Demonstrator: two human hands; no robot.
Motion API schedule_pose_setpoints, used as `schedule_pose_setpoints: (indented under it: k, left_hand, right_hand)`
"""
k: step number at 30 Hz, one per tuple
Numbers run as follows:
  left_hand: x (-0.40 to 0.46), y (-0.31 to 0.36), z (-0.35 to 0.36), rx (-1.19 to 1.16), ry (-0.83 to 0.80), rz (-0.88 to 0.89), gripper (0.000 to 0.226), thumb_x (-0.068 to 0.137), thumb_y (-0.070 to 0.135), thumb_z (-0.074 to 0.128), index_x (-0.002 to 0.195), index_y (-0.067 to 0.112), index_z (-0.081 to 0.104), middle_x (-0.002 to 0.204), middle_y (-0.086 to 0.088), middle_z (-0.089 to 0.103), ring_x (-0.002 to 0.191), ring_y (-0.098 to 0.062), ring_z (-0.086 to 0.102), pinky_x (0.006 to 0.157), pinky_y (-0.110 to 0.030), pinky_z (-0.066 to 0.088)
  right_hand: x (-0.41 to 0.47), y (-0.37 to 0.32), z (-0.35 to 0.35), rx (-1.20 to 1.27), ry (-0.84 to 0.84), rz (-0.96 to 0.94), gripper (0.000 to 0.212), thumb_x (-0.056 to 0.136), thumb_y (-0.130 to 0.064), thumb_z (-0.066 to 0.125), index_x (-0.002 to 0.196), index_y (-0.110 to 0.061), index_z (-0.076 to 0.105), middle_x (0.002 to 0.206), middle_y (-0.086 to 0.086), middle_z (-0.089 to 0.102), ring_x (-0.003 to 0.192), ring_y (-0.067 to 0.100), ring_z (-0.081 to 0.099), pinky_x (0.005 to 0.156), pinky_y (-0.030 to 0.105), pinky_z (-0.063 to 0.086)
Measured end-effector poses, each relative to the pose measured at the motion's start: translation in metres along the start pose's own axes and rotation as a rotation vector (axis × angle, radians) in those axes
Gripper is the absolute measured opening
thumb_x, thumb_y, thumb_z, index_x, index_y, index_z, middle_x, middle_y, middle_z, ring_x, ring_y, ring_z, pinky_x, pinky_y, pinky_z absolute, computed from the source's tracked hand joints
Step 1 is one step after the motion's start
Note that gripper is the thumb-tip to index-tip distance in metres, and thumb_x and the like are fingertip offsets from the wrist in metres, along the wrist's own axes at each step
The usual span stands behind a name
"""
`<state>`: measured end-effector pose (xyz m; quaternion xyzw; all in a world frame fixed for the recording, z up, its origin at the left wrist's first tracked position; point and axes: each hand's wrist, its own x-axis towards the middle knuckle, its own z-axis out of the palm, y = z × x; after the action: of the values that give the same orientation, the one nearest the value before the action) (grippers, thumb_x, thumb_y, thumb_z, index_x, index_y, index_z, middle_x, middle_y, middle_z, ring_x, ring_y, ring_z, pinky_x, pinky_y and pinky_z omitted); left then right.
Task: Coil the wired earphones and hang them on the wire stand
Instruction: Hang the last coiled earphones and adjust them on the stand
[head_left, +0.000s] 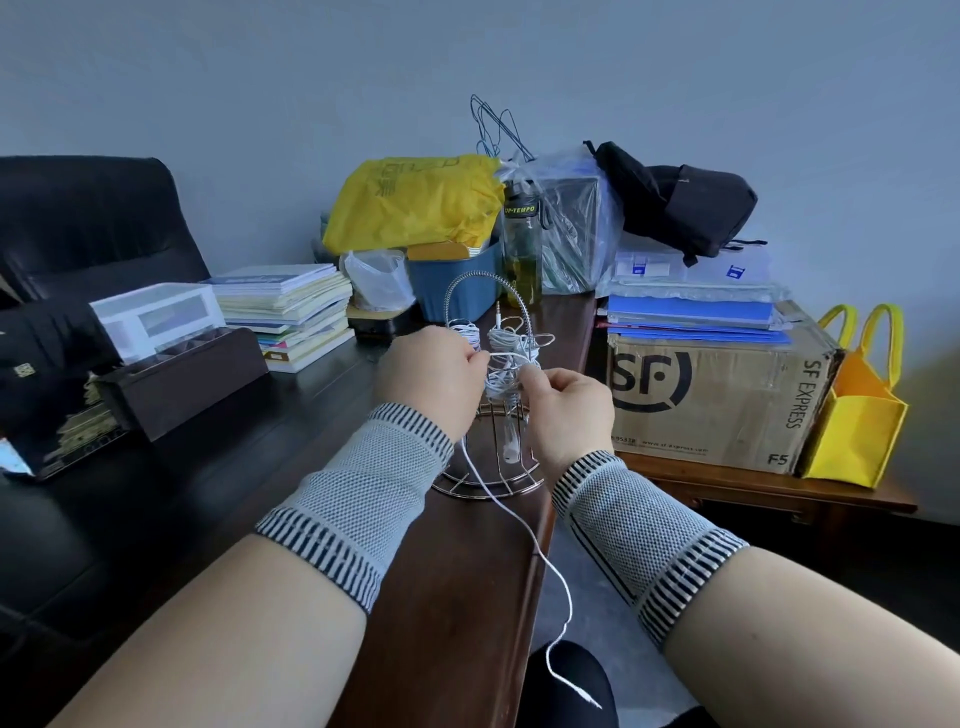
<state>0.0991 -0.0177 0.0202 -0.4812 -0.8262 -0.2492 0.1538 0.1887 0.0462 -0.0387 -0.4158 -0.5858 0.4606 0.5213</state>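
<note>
A silver wire stand (488, 483) with an arched top stands near the desk's right edge. Coiled white earphones (501, 340) hang on its hooks. My left hand (434, 371) and my right hand (563, 402) are just in front of the stand, each pinching a white earphone cable (519, 525). A short stretch of it runs between my fingers. The rest trails down past the desk edge to a jack plug (592, 701) near the floor. Both wrists wear grey knit bands.
Behind the stand are a blue bin (452, 283), a dark bottle (521, 249), a yellow bag (415, 200) and stacked books (291, 312). A cardboard box (717, 400) sits on a lower table at right. A dark wooden tray (176, 376) lies left.
</note>
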Motion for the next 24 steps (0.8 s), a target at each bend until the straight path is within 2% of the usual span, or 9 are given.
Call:
schedule_pose_setpoints:
  k: [2, 4, 7, 11, 16, 19, 22, 24]
  left_hand:
    - [0.000, 0.000, 0.000, 0.164, -0.010, 0.062, 0.040, 0.099, 0.036, 0.046, 0.075, 0.014, 0.069, 0.062, -0.001, 0.060, 0.062, -0.020, 0.056, 0.048, -0.028, 0.037]
    - [0.001, -0.001, 0.000, 0.247, -0.024, 0.104, 0.036, 0.099, 0.035, 0.045, 0.079, 0.016, 0.068, 0.064, -0.002, 0.058, 0.063, -0.021, 0.054, 0.051, -0.030, 0.037]
    - [0.001, -0.001, -0.001, 0.284, -0.036, 0.127, 0.028, 0.097, 0.034, 0.049, 0.085, 0.017, 0.068, 0.073, -0.003, 0.064, 0.069, -0.023, 0.060, 0.053, -0.030, 0.042]
    - [-0.002, -0.003, -0.001, 0.230, -0.001, 0.148, 0.022, 0.097, 0.031, 0.050, 0.096, 0.021, 0.070, 0.080, -0.003, 0.069, 0.078, -0.025, 0.066, 0.063, -0.033, 0.054]
    - [-0.007, -0.004, 0.001, 0.275, -0.025, 0.170, 0.022, 0.097, 0.033, 0.048, 0.096, 0.024, 0.068, 0.090, -0.005, 0.068, 0.084, -0.025, 0.064, 0.058, -0.031, 0.042]
    - [-0.008, -0.008, -0.002, 0.202, -0.039, 0.183, 0.022, 0.095, 0.031, 0.051, 0.086, 0.022, 0.068, 0.081, 0.001, 0.068, 0.078, -0.020, 0.060, 0.060, -0.029, 0.041]
    - [-0.015, -0.014, -0.003, 0.146, -0.054, 0.202, 0.019, 0.093, 0.029, 0.054, 0.080, 0.024, 0.066, 0.074, 0.005, 0.068, 0.074, -0.017, 0.061, 0.063, -0.028, 0.049]
    - [-0.018, -0.018, -0.001, 0.071, -0.069, 0.204, 0.016, 0.091, 0.027, 0.057, 0.082, 0.023, 0.069, 0.074, 0.005, 0.070, 0.075, -0.017, 0.065, 0.068, -0.032, 0.055]
  right_hand:
    - [0.003, -0.005, 0.000, -0.044, 0.012, 0.031, 0.041, 0.086, -0.030, 0.061, 0.061, 0.002, 0.062, 0.049, 0.003, 0.051, 0.049, 0.017, 0.045, 0.054, 0.033, 0.046]
    - [0.005, -0.010, 0.000, -0.082, 0.019, 0.063, 0.045, 0.085, -0.030, 0.061, 0.047, -0.007, 0.055, 0.039, -0.005, 0.043, 0.044, 0.017, 0.042, 0.053, 0.030, 0.043]
    - [0.009, -0.013, -0.001, -0.154, 0.045, 0.079, 0.053, 0.084, -0.029, 0.060, 0.037, -0.017, 0.039, 0.025, -0.008, 0.029, 0.038, 0.015, 0.034, 0.047, 0.024, 0.034]
    - [0.009, -0.017, -0.002, -0.248, 0.046, 0.076, 0.055, 0.084, -0.028, 0.058, 0.036, -0.016, 0.035, 0.030, -0.006, 0.028, 0.038, 0.016, 0.031, 0.045, 0.026, 0.028]
    - [0.010, -0.016, -0.001, -0.238, 0.055, 0.099, 0.053, 0.081, -0.029, 0.060, 0.036, -0.016, 0.036, 0.040, -0.002, 0.036, 0.042, 0.018, 0.034, 0.052, 0.026, 0.034]
    - [0.010, -0.015, -0.001, -0.226, 0.042, 0.090, 0.046, 0.079, -0.031, 0.062, 0.040, -0.014, 0.045, 0.044, 0.000, 0.042, 0.046, 0.019, 0.041, 0.054, 0.029, 0.041]
    - [0.009, -0.013, 0.000, -0.188, 0.018, 0.075, 0.031, 0.078, -0.032, 0.065, 0.055, -0.012, 0.061, 0.052, -0.001, 0.054, 0.052, 0.017, 0.051, 0.058, 0.031, 0.049]
    - [0.007, -0.010, -0.001, -0.145, 0.013, 0.051, 0.023, 0.078, -0.031, 0.067, 0.061, -0.015, 0.063, 0.057, -0.004, 0.060, 0.055, 0.015, 0.055, 0.063, 0.034, 0.054]
